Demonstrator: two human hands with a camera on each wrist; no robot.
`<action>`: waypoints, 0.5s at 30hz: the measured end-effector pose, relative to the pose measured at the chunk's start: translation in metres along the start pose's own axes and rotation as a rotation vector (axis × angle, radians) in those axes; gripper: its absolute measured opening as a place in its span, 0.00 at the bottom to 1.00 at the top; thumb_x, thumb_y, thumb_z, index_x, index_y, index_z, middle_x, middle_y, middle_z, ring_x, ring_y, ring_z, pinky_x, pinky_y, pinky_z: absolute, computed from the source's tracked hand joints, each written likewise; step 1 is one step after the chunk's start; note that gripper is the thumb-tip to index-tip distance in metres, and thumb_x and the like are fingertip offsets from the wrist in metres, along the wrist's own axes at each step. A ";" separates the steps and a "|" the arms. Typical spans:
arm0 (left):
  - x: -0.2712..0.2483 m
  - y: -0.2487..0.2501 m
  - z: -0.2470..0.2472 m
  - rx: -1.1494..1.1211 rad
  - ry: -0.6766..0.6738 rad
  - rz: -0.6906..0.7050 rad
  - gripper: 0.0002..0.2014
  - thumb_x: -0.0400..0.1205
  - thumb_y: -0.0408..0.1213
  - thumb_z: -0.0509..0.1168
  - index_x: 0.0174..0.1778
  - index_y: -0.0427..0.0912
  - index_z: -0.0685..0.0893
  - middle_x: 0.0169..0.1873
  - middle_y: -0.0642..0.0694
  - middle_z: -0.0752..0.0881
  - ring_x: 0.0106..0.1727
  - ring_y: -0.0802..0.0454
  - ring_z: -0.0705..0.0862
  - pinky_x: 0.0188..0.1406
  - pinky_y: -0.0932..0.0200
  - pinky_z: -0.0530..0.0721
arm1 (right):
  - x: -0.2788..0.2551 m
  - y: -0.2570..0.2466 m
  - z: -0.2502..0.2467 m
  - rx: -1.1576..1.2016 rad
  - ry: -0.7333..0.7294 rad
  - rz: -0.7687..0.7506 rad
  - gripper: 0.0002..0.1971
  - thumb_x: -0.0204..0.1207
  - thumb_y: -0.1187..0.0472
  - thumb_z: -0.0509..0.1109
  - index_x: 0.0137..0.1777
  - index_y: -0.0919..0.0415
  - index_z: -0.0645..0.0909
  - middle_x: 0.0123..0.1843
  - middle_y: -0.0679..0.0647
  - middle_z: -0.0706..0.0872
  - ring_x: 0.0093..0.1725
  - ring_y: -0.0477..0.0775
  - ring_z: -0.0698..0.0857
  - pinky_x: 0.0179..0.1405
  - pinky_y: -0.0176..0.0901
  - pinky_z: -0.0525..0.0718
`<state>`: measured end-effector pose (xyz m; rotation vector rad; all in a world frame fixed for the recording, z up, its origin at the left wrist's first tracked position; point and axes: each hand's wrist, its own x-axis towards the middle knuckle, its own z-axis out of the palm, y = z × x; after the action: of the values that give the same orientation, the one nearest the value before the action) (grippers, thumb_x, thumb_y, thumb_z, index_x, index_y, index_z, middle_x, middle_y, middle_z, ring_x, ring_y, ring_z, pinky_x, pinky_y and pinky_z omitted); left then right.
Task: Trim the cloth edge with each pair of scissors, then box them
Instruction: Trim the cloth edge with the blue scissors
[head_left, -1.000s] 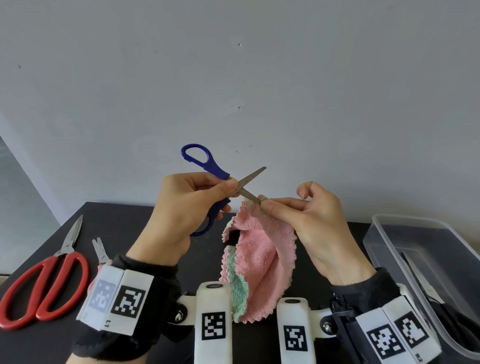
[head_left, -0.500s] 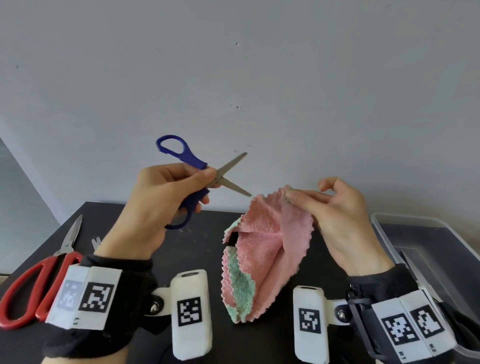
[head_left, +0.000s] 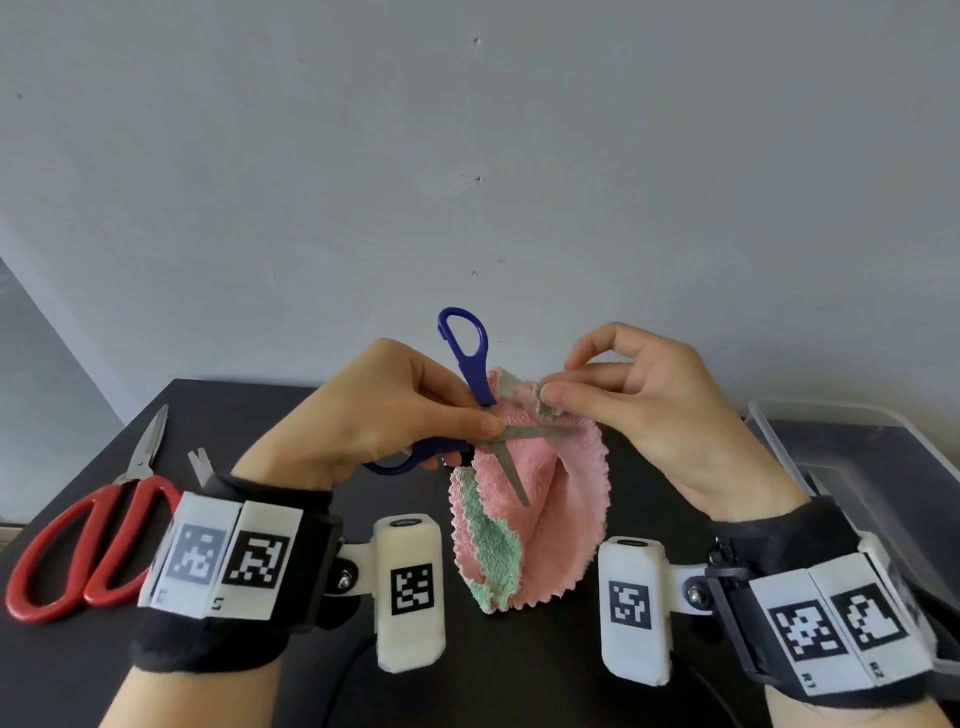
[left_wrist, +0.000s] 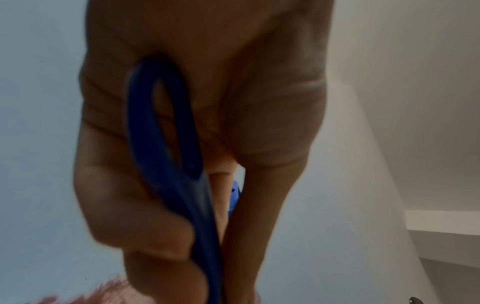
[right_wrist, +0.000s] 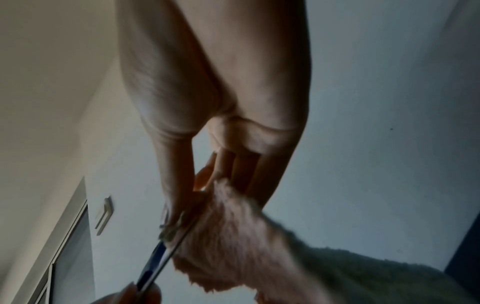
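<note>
My left hand grips the blue-handled scissors, whose blades are spread wide against the cloth. One handle loop points up, the other sits under my fingers. The pink and green cloth hangs above the black table, pinched at its top edge by my right hand. One blade lies across the pink cloth just below my right thumb and forefinger. In the right wrist view the blade meets the fuzzy cloth beside my fingertips.
Large red-handled scissors lie at the table's left edge, with a small pair of snips beside them. A clear plastic box stands at the right, with something dark inside. A grey wall rises behind the table.
My left hand swung the blue scissors right and down onto the cloth, turning them so one loop points up. The blades spread wider. My right hand shifted left with the cloth's top edge.
</note>
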<state>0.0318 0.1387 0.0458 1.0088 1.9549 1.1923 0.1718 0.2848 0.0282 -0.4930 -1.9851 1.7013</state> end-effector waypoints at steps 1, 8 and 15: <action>0.000 0.000 0.001 0.002 -0.002 -0.002 0.04 0.70 0.33 0.77 0.31 0.38 0.91 0.22 0.46 0.88 0.20 0.59 0.81 0.24 0.70 0.78 | -0.001 -0.001 0.001 -0.027 -0.036 0.009 0.10 0.68 0.68 0.77 0.45 0.60 0.80 0.40 0.57 0.93 0.40 0.50 0.92 0.42 0.34 0.85; 0.001 -0.001 0.001 0.009 0.010 0.007 0.03 0.68 0.35 0.78 0.32 0.39 0.93 0.27 0.42 0.90 0.26 0.55 0.85 0.29 0.66 0.84 | -0.004 -0.005 0.002 -0.183 -0.130 -0.016 0.03 0.72 0.65 0.75 0.45 0.59 0.88 0.39 0.53 0.93 0.40 0.43 0.91 0.43 0.27 0.83; 0.003 -0.002 0.005 0.003 0.021 0.038 0.05 0.69 0.33 0.78 0.35 0.35 0.92 0.29 0.37 0.90 0.26 0.53 0.85 0.28 0.64 0.83 | -0.004 -0.004 0.004 -0.264 -0.177 -0.006 0.07 0.65 0.69 0.81 0.42 0.60 0.90 0.40 0.53 0.93 0.43 0.49 0.92 0.50 0.36 0.88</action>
<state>0.0339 0.1427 0.0414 1.0433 1.9623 1.2265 0.1726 0.2788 0.0309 -0.4365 -2.3524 1.5320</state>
